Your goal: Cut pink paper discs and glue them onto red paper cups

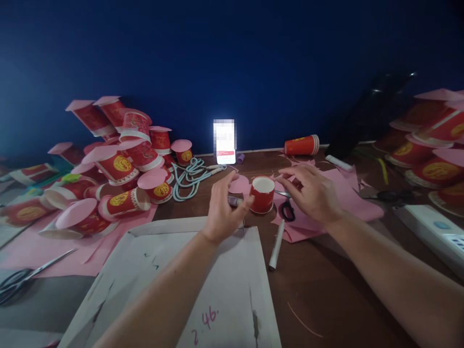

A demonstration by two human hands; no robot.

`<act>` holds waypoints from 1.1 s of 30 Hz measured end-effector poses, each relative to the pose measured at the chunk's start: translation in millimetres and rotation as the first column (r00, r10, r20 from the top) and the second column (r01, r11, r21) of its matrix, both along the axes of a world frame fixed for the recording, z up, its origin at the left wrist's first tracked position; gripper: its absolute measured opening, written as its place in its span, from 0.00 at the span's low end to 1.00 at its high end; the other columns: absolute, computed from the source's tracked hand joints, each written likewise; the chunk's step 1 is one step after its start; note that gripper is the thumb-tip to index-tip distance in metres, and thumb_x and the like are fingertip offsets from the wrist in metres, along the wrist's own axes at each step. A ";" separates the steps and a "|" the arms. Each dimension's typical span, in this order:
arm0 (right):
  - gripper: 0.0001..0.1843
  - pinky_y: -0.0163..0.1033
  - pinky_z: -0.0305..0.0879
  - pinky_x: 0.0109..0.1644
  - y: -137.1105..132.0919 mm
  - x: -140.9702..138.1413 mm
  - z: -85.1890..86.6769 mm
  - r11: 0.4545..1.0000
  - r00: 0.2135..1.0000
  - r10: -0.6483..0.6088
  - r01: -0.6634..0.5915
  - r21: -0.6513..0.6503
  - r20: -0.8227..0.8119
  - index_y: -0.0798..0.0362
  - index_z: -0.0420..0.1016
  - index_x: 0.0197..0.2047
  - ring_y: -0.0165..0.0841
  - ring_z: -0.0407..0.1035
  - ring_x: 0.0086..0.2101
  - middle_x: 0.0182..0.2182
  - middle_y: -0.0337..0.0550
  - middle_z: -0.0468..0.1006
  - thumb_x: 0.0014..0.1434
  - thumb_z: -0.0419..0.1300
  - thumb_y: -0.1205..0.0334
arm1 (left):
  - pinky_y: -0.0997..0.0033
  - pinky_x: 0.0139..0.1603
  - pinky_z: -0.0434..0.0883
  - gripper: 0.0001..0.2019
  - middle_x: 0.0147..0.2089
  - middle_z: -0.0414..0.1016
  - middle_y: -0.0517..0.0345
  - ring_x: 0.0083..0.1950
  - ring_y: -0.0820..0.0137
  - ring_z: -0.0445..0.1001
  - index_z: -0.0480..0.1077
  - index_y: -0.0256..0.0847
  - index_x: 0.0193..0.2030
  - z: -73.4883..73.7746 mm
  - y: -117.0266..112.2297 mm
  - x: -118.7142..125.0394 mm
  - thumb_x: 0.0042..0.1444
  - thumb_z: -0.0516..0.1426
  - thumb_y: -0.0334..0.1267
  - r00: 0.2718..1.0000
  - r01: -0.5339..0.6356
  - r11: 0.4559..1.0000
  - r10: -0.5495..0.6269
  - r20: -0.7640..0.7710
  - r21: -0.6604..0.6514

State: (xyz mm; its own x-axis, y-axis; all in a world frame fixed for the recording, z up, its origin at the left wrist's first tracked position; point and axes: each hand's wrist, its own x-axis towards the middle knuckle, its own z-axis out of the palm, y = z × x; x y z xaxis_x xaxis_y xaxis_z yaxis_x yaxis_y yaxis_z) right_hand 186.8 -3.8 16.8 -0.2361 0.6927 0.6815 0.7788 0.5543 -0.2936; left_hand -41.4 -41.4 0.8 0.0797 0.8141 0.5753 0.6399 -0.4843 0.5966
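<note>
A red paper cup [262,194] stands upside down on the table between my hands, its recessed white base facing up. My left hand [225,209] is just left of the cup, fingers and thumb apart, the thumb tip close to its side. Behind that thumb a small purple-grey cylinder [235,201] shows; I cannot tell whether it touches the hand. A pink paper disc [239,184] lies left of the cup. My right hand [311,191] hovers to the cup's right, thumb and fingers parted, above black-handled scissors [287,211] and pink paper [348,193].
Red cups with pink discs [123,164] pile up at left; more cups [435,154] stand at right. A lit phone [225,142], light-blue cord [188,179], stacked cups [301,145], white pen [277,245], white board [217,280], other scissors [36,273] and power strip [431,232] lie around.
</note>
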 end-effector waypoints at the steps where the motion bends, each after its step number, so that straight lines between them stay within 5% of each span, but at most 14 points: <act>1: 0.12 0.40 0.67 0.41 0.4 -0.2 -0.9 1.000 1.000 0.002 -0.002 -0.008 0.004 0.50 0.74 0.46 0.37 0.73 0.40 0.40 0.45 0.79 0.63 0.57 0.56 | 0.54 0.61 0.62 0.38 0.63 0.62 0.43 0.63 0.58 0.61 0.49 0.40 0.66 0.3 0.5 5.6 0.53 0.61 0.47 0.999 0.025 0.998 -0.024 0.027 -0.060; 4: 0.12 0.40 0.67 0.41 0.8 -1.2 -2.7 1.000 1.000 0.013 -0.013 -0.023 0.014 0.50 0.74 0.46 0.37 0.73 0.40 0.41 0.44 0.79 0.63 0.57 0.56 | 0.48 0.62 0.60 0.54 0.66 0.57 0.38 0.66 0.51 0.56 0.42 0.39 0.69 -1.4 5.0 20.0 0.41 0.67 0.54 1.000 0.015 0.971 -0.008 0.030 -0.240; 6: 0.11 0.40 0.67 0.42 0.4 -2.0 -3.1 0.999 1.000 0.028 -0.027 -0.029 0.014 0.50 0.74 0.46 0.37 0.73 0.41 0.41 0.43 0.79 0.63 0.56 0.56 | 0.46 0.63 0.59 0.56 0.66 0.57 0.38 0.67 0.49 0.54 0.42 0.39 0.69 -3.2 9.3 25.7 0.38 0.68 0.53 1.000 -0.003 0.955 0.007 0.010 -0.296; 12: 0.11 0.42 0.67 0.43 -2.6 -5.8 -3.5 0.992 0.998 0.055 -0.052 -0.115 0.024 0.49 0.75 0.47 0.37 0.73 0.40 0.41 0.44 0.78 0.63 0.56 0.58 | 0.53 0.57 0.65 0.34 0.56 0.68 0.46 0.58 0.56 0.64 0.61 0.40 0.57 -8.1 18.6 29.5 0.45 0.66 0.47 1.000 -0.007 0.968 0.003 -0.015 -0.250; 16: 0.12 0.41 0.68 0.40 -1.9 -8.3 0.2 0.951 0.985 0.041 -0.090 -0.295 -0.170 0.48 0.76 0.46 0.35 0.72 0.36 0.41 0.43 0.78 0.60 0.59 0.56 | 0.55 0.54 0.66 0.30 0.51 0.71 0.48 0.54 0.57 0.67 0.63 0.39 0.53 -10.9 19.6 29.9 0.46 0.66 0.48 0.999 -0.037 0.976 0.029 -0.041 -0.213; 20: 0.19 0.38 0.67 0.32 2.3 -9.1 8.3 0.768 0.887 -0.032 -0.272 -0.580 -0.460 0.49 0.76 0.48 0.30 0.70 0.30 0.41 0.44 0.78 0.56 0.63 0.50 | 0.55 0.55 0.66 0.31 0.52 0.70 0.48 0.55 0.57 0.67 0.63 0.39 0.54 -11.6 19.0 29.9 0.46 0.66 0.48 0.998 -0.023 0.982 0.013 -0.056 -0.185; 26: 0.23 0.30 0.54 0.19 6.7 -10.9 4.4 0.346 0.679 -0.173 -0.637 -0.689 -0.714 0.49 0.73 0.53 0.24 0.58 0.19 0.21 0.34 0.66 0.54 0.65 0.53 | 0.54 0.54 0.67 0.32 0.51 0.71 0.48 0.54 0.57 0.68 0.62 0.37 0.55 -13.7 19.7 29.1 0.46 0.65 0.48 0.997 -0.001 0.990 -0.010 -0.079 -0.141; 33: 0.18 0.27 0.57 0.20 10.7 -14.4 -0.2 0.173 0.466 -0.378 -0.814 -0.555 -0.800 0.50 0.75 0.48 0.22 0.57 0.20 0.22 0.34 0.65 0.52 0.66 0.63 | 0.55 0.53 0.68 0.31 0.50 0.72 0.48 0.52 0.57 0.69 0.63 0.37 0.54 -17.7 21.2 29.5 0.46 0.65 0.48 0.997 -0.017 0.993 0.009 -0.074 -0.117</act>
State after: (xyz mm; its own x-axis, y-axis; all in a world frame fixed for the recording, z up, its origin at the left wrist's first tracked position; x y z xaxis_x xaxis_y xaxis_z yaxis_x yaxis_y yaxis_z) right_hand 172.4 6.8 16.7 -0.4363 0.8289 -0.3502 -0.1904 -0.4654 -0.8644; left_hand -11.8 -20.1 -17.0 0.1071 0.8768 0.4687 0.6900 -0.4050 0.5999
